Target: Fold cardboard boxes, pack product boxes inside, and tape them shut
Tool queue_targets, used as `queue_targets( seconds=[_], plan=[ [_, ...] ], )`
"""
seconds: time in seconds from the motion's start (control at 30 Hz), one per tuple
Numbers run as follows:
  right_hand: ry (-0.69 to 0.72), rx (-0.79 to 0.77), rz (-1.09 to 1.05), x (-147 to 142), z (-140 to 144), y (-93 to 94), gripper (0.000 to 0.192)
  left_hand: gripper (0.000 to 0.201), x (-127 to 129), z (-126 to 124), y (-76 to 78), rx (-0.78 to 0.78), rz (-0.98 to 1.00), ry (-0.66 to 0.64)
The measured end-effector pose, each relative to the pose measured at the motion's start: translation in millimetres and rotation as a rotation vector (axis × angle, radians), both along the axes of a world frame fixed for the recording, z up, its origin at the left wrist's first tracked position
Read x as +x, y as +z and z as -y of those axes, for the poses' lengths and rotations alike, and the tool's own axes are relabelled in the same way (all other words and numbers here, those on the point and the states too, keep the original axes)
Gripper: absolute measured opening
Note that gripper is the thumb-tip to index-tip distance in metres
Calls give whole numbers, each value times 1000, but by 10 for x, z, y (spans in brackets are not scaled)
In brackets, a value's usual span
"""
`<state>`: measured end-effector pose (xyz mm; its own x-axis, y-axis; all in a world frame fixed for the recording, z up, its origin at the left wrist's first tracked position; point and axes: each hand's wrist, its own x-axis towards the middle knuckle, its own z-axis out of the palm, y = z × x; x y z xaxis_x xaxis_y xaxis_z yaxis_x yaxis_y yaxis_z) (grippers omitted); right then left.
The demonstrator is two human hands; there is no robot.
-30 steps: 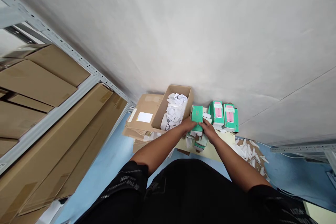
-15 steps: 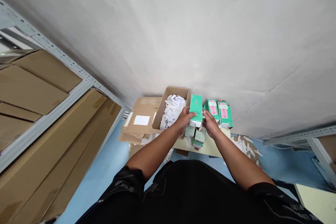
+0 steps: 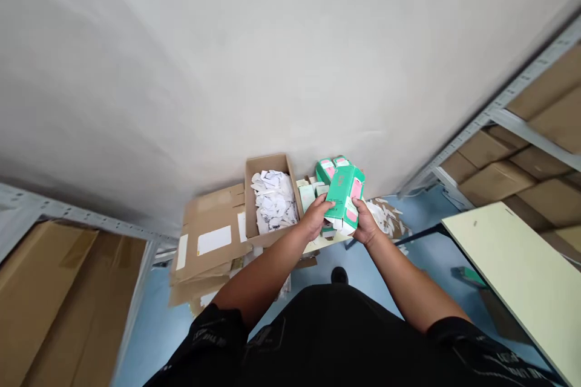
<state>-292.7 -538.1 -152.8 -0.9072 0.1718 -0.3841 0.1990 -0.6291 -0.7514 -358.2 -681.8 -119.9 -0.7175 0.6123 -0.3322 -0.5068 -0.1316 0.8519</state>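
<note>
both hands grasp one green carton [image 3: 344, 196], lifted clear above the small tabletop [image 3: 318, 244]: left hand [image 3: 316, 219] closed on its 8 o'clock edge, right hand [image 3: 364, 225] clenched at its 5 o'clock corner. it looks light, thin card, likely easy to crush, so the stiffer edges seem the best hold. more green cartons [image 3: 327, 167] stand at 12 o'clock; a brown box of paper scraps [image 3: 271, 199] sits at 9 o'clock.

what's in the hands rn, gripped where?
Both hands hold one green carton: left hand on its lower left side, right hand at its lower right corner, near the white bottom flaps.
</note>
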Motion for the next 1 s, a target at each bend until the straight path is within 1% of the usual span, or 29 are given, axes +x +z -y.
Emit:
queue_targets(
  seconds=[0.07, 0.17, 0.23, 0.33, 0.47, 0.57, 0.63, 0.7, 0.77, 0.83, 0.9, 1.0],
  plan=[
    [-92, -7, -5, 213, -49, -12, 56, 47, 103, -117, -20, -66, -47, -53],
    [-250, -24, -1, 558, -208, -21, 51, 41, 314, -386, -10, -157, -156, -159],
    [-356, -22, 0, 808, -364, -25, 48, 38, 486, -596, 8, -209, -213, -274],
    [-462, 9, -9, 1200, -649, -51, 47, 46, 755, -932, 20, -245, -270, -470],
    [-556, -2, -31, 1724, -1115, -148, 48, 59, 1124, -1480, 13, -246, -334, -652],
    [-645, -18, -16, 2123, -1544, -253, 48, 55, 1459, -2006, -11, -253, -289, -780],
    [-720, -2, -4, 2394, -1858, -323, 47, 47, 1724, -2395, -52, -262, -247, -821],
    [-804, 39, 9, 2664, -2183, -377, 46, 41, 2006, -2790, -111, -281, -213, -809],
    [-861, 86, 35, 2928, -2508, -401, 45, 39, 2280, -3169, -173, -297, -182, -792],
    [-852, 101, 57, 3181, -2825, -389, 42, 38, 2518, -3515, -219, -301, -160, -799],
    [-809, 69, 77, 3415, -3124, -353, 40, 36, 2705, -3825, -243, -309, -127, -814],
    [-789, 15, 127, 3712, -3518, -312, 47, 38, 2882, -4228, -264, -316, -67, -836]
  ],
)
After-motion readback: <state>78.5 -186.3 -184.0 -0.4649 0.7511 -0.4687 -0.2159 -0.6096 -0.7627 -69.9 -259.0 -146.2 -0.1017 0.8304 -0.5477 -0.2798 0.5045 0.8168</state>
